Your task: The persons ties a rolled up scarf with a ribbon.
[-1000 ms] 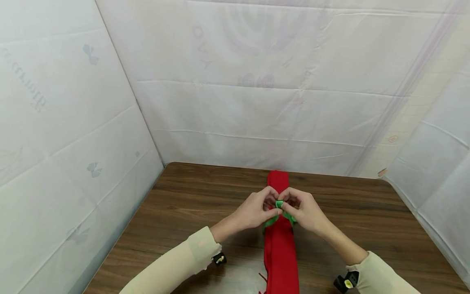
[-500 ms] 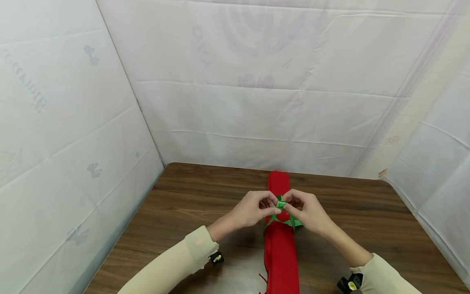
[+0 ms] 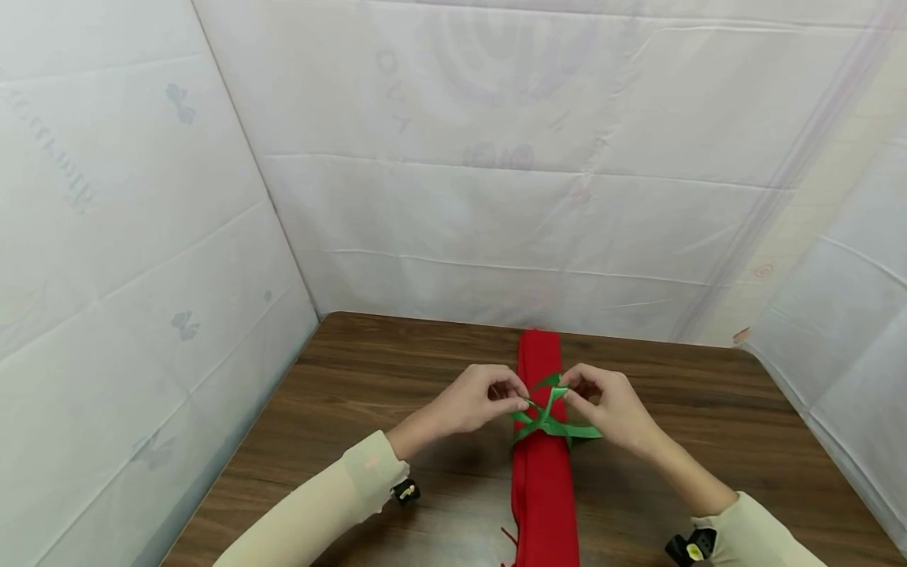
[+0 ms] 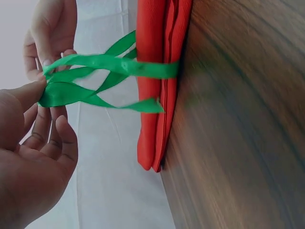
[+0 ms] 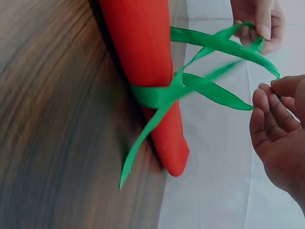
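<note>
A: Location of work item?

B: Folded red cloth (image 3: 542,441) lengthwise on wooden table (image 3: 368,409), mid-table. Green ribbon (image 3: 549,417) wrapped around cloth, loops crossing just above it.

A: Hand states?

B: Left hand (image 3: 475,402) left of cloth, pinching one ribbon loop between thumb and fingertips. Right hand (image 3: 612,405) right of cloth, pinching opposite loop. Remaining fingers loosely curled.

A: Failure modes?

B: Loop slipping from either pinch likely if tension uneven; bow then collapsing. Free tail (image 5: 143,148) hanging beside cloth, prone to being drawn through knot under over-pull. Excess pull also liable to bunch or shift cloth on table. Knot tightness: cannot tell.
</note>
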